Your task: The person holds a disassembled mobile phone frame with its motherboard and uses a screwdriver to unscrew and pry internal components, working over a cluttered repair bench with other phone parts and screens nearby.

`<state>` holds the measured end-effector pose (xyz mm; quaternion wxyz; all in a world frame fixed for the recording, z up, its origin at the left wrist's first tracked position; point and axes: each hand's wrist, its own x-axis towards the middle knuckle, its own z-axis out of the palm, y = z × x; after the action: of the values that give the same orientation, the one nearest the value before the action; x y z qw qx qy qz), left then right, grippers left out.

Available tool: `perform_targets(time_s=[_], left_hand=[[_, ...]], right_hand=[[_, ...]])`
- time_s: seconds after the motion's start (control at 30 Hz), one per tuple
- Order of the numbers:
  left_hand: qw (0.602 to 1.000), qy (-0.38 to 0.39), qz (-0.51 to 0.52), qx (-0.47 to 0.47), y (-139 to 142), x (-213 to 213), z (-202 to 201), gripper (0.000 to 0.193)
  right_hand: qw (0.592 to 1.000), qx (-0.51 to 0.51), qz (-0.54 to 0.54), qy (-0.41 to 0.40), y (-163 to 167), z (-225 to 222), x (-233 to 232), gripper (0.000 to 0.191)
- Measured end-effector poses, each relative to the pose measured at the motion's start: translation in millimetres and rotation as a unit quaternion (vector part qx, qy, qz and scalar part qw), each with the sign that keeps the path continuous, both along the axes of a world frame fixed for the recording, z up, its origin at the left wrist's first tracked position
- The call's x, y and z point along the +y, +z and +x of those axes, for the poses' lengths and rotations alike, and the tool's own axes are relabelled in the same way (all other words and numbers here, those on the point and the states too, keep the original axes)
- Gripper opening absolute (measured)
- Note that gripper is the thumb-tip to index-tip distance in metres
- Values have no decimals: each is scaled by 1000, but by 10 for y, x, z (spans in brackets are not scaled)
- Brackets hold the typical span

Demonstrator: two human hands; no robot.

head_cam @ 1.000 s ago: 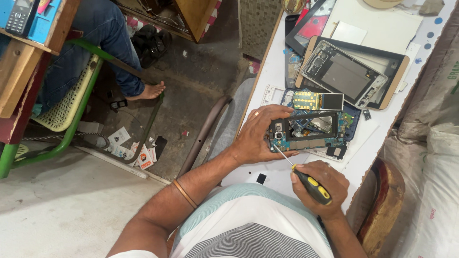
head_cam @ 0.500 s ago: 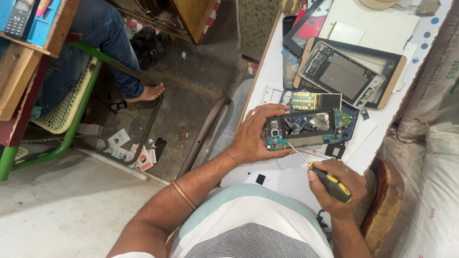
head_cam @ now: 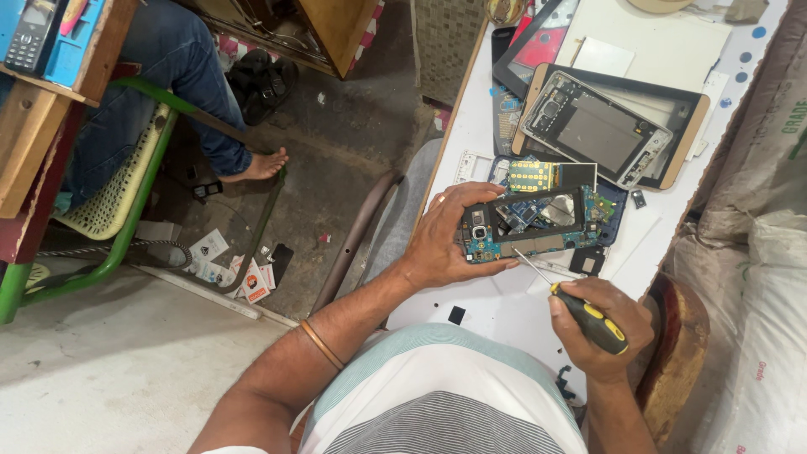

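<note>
My left hand (head_cam: 444,238) grips an opened phone (head_cam: 525,224) with its back cover off, so the blue circuit board and camera show. It holds the phone just above the white worktable (head_cam: 504,307). My right hand (head_cam: 598,328) is closed around a black and yellow screwdriver (head_cam: 588,319). The thin metal tip points up and left at the phone's lower edge. A gold bangle sits on my left forearm.
Further along the table lie a stripped phone frame on a tan-edged panel (head_cam: 598,126), a yellow keypad board (head_cam: 532,176), a red-screened device (head_cam: 538,46) and small loose parts. A seated person's bare foot (head_cam: 262,164) and a green chair (head_cam: 126,202) are at the left, above scattered cards (head_cam: 244,273).
My right hand with the screwdriver has drawn back to the right and down, away from the phone. My left hand has lifted and shifted the phone slightly forward.
</note>
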<state>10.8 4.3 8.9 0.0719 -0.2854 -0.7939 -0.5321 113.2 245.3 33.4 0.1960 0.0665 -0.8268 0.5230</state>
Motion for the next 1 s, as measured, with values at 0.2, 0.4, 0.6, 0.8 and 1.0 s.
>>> perform_targets(time_s=[0.2,0.4,0.6,0.8,1.0], left_hand=[[1000,4,10,-4,20,7,-3,86],[1000,6,17,-6,2,8,-3,86],[1000,7,21,-2,0,17,-5,86],[1000,8,13,2,-31,8,-1,87],[1000,15,-6,-9,-60,7,12,86]], right_hand=[[999,0,-26,-31,33,-36,59,21],[1000,11,-18,17,32,-8,-79,21],[999,-4,9,50,102,-13,-221,22],[999,1,7,49,94,-10,-152,22],[999,-5,36,29,84,3,-211,25]])
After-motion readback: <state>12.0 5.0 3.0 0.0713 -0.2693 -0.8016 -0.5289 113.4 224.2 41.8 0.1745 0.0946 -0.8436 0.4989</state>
